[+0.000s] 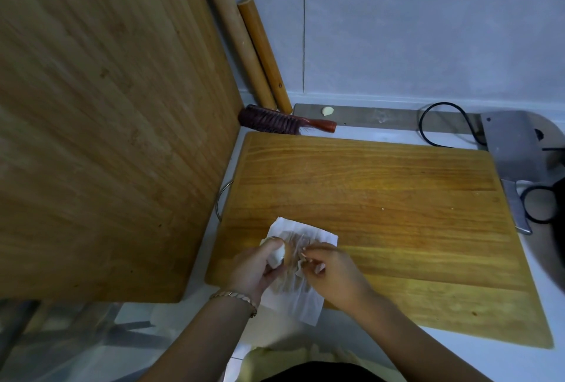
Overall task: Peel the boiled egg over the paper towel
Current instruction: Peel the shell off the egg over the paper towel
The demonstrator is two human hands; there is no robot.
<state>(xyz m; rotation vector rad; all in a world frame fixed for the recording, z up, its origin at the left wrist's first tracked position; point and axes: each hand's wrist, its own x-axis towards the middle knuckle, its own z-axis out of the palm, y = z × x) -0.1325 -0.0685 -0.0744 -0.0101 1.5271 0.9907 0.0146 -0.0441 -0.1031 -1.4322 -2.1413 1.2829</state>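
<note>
Flat orange-brown wooden cutting board point(382, 198): smooth, slight sheen, visible grain. Thin white paper towel point(301, 299) at its near-left edge: matt, creased. Large upright bamboo board point(107, 121), left: matt, striped grain. Grey metal cleaver point(513, 149), far right: dull brushed finish.

Most of the egg point(277, 254) is hidden inside the curled fingers of the left hand point(260, 268), with only a white patch showing, and the small bit pinched in the right hand point(328, 270) is too blurred to identify. Both hands cover the middle of the paper towel point(302, 302), where brownish scraps lie indistinct. At the right edge, the frame cuts off the cleaver point(513, 149) and scissors point(539, 204); the upright board point(107, 121) runs off the top and left.
</note>
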